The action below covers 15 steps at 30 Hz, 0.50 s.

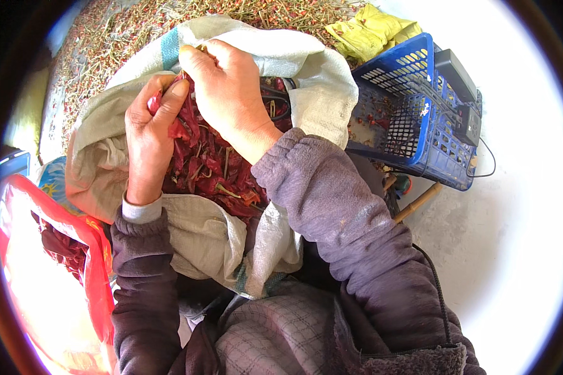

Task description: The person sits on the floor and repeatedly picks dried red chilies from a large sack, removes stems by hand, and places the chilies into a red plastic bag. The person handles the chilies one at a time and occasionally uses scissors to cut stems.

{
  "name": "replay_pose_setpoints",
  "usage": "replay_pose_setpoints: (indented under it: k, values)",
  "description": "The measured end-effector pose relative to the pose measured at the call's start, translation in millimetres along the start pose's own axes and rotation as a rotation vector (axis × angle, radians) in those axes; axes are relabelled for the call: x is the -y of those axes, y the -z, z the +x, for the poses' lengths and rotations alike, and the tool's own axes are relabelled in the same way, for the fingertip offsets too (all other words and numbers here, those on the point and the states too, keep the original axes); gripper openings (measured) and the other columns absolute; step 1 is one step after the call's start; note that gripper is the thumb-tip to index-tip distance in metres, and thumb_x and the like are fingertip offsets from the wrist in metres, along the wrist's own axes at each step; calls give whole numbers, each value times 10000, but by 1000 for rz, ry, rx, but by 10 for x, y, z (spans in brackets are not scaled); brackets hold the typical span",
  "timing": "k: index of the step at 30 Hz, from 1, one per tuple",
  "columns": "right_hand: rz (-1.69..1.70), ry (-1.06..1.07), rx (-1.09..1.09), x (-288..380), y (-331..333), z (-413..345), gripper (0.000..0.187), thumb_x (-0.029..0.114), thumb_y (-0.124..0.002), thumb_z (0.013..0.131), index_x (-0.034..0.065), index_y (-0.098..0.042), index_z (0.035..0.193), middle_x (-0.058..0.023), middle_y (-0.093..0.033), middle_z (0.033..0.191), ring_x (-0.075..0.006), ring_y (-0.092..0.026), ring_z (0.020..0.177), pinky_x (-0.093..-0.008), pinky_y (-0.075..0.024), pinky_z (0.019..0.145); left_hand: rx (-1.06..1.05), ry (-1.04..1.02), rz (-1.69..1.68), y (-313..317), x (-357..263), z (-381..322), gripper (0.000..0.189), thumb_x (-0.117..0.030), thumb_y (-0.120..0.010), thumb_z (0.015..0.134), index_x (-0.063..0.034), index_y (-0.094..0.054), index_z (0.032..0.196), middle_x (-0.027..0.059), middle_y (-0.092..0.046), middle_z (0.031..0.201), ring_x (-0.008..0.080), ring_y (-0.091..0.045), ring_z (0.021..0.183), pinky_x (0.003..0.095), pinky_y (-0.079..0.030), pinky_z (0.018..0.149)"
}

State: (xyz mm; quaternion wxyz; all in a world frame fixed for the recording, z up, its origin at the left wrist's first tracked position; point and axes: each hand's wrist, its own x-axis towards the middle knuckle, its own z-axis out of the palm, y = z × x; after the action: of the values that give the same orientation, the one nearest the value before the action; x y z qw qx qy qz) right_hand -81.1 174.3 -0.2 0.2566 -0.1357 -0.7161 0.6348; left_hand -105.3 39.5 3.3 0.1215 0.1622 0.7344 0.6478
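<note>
Dried red chili peppers (pixel 211 159) fill a white woven sack (pixel 309 108) whose rim is rolled outward in front of me. My left hand (pixel 151 126) grips a dried red chili (pixel 186 110) between thumb and fingers, above the sack's left side. Close beside it, my right hand (pixel 230 86) pinches the chili's upper, stem end; the fingertips hide most of that end. Partly behind my right hand, a black looped handle (pixel 279 103), seemingly of scissors, lies on the peppers. A pale stem (pixel 227 190) shows on one pepper nearer to me.
A blue plastic basket (pixel 424 154) with black devices (pixel 455 77) and a cable on its side stands at right, near a yellow bag (pixel 375 30). Stems and red bits (pixel 117 42) cover the floor beyond. At left is a red-edged bag (pixel 96 276) of dried peppers.
</note>
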Motion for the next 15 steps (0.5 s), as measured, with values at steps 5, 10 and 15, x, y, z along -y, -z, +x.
replay_pose_setpoints:
  k: [5, 10, 15]
  values:
    - [-79, 221, -60, -182, -49, 0, 353, 235, -621, 916, -31, -575, 689, -226, -592, 628, -409, -622, 614, -469, -475, 580, -60, 97, 12, -57, -105, -9, 132, -139, -629, 996, -24, -688, 1018, -39, -612, 774, 32, -526, 677, 212, -437, 597]
    - [-178, 277, -142, 66, 132, 173, 316, 215, -658, 887, -24, -580, 697, -218, -584, 622, -392, -626, 617, -447, -495, 594, -54, 249, -315, -67, -134, -61, 193, -206, -639, 989, -17, -674, 975, -48, -585, 731, 17, -494, 590, 200, -369, 494]
    - [111, 12, -176, 71, 757, 539, 201, 207, -621, 978, 13, -621, 1033, -90, -638, 757, -205, -616, 604, -326, -484, 537, -162, 259, -52, 101, 53, -203, 181, -197, -611, 1018, -28, -675, 1014, -56, -544, 701, 20, -471, 550, 196, -376, 474]
